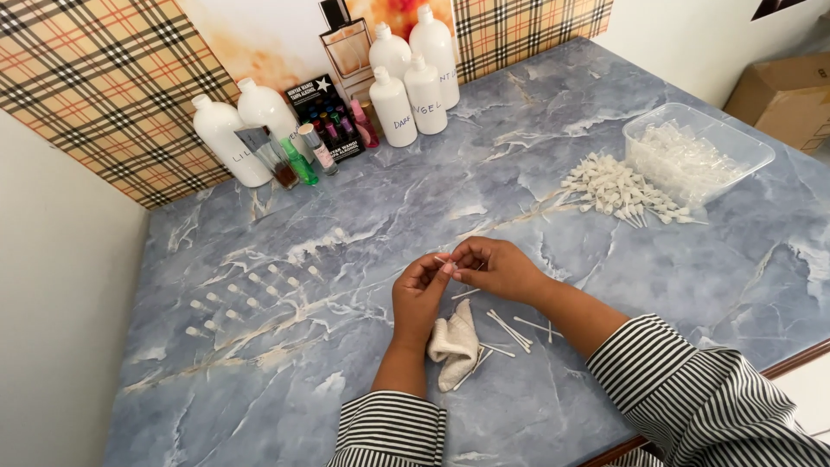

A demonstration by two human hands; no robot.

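My left hand (421, 291) and my right hand (499, 267) meet over the marbled blue table (605, 285), both pinching one small white spray-pump piece with a thin tube (443, 259) between the fingertips. Below the hands lies a crumpled white cloth (454, 344). Several loose thin white tubes (510, 329) are scattered to its right. Both sleeves are black-and-white striped.
A heap of white spray pumps (616, 188) lies at the right beside a clear plastic tub (697, 152) of small clear parts. Several small clear vials (238, 298) stand in rows at the left. White bottles (406, 73) and small coloured perfume bottles (324, 143) line the back wall.
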